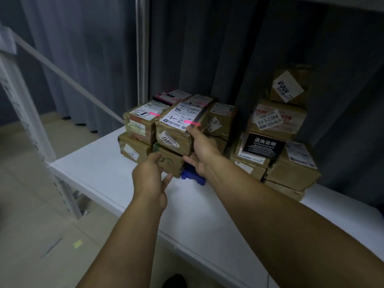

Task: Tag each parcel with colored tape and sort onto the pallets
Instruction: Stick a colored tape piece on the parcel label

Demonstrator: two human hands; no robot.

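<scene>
A brown parcel point(176, 129) with a white label and a strip of pink tape point(192, 122) sits on top of a stack on the white shelf point(108, 169). My right hand point(202, 150) grips its right front corner, thumb near the tape. My left hand point(150, 175) rests, fingers apart, against the front of the lower brown parcel point(171, 162) under it. To the left, another parcel point(141, 121) also bears pink tape. A blue object point(192, 175), perhaps a tape dispenser, lies on the shelf below my right wrist, partly hidden.
Several untagged brown parcels point(276, 142) are piled at the right of the shelf. A white upright post point(142, 48) and grey curtains stand behind. A white rack frame point(25, 113) slants at the left. Tiled floor point(41, 225) lies below.
</scene>
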